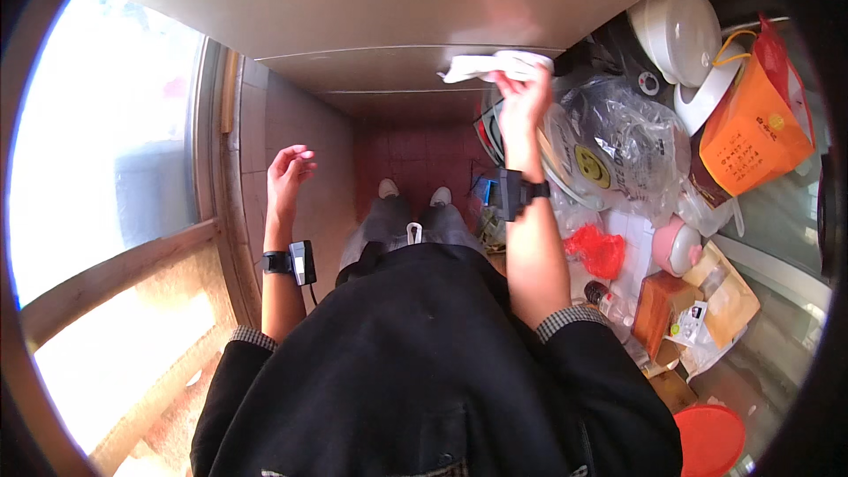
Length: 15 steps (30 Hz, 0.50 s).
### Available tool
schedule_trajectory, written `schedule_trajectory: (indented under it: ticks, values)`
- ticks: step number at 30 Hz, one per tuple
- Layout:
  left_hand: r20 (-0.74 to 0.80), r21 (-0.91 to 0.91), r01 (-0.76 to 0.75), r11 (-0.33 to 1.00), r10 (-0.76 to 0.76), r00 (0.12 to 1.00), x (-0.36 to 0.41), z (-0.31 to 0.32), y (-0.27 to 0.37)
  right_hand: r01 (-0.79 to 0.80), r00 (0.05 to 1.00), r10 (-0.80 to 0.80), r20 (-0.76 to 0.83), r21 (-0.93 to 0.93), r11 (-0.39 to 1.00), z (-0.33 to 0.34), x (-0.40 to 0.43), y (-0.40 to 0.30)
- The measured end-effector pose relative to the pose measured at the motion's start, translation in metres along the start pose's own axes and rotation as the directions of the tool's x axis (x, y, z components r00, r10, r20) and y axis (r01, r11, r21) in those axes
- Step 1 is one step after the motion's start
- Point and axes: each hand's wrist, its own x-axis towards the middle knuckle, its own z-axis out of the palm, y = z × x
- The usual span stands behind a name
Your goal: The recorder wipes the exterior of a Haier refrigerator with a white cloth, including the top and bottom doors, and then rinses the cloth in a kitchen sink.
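Note:
A white cloth or tissue (pixel 474 68) is pinched in the fingers of my right hand (pixel 527 93), in front of a smooth, metallic-looking panel (pixel 397 6). Whether the cloth touches the panel I cannot tell. My left hand (pixel 290 169) is raised at the left, fingers loosely curled and apart, with nothing in it. It is beside a tiled wall (pixel 254 132) near the window. Both wrists wear black straps with small devices.
At the right are a clear plastic bag (pixel 616 139), a white lidded pot (pixel 682 33), an orange paper bag (pixel 755 136), a red plastic bag (pixel 599 250), a plastic bottle (pixel 613 305) and a red round lid (pixel 710 440). A window frame (pixel 212 139) stands left. Reddish floor tiles (pixel 414 159) lie below.

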Motion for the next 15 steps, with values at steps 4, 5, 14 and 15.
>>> schedule_trajectory:
  ticks: [4,5,14,15]
  values:
    - [0.006,0.004,-0.026,1.000,0.026,1.000,-0.010,0.008,0.003,-0.093,0.993,0.076,0.096,0.188,0.978,-0.042,0.026,-0.035]
    - [-0.006,0.015,-0.027,1.000,0.027,1.000,-0.012,0.012,0.004,-0.099,0.992,0.080,0.099,0.195,0.976,-0.043,0.027,-0.029]
    - [-0.032,0.019,-0.016,1.000,0.016,0.999,-0.039,0.008,-0.003,0.050,0.955,0.068,0.288,-0.385,0.921,0.040,-0.040,0.095]
    - [-0.035,0.020,-0.018,1.000,0.019,0.999,-0.042,0.009,-0.003,0.068,0.947,0.072,0.313,-0.414,0.908,0.053,-0.047,0.110]
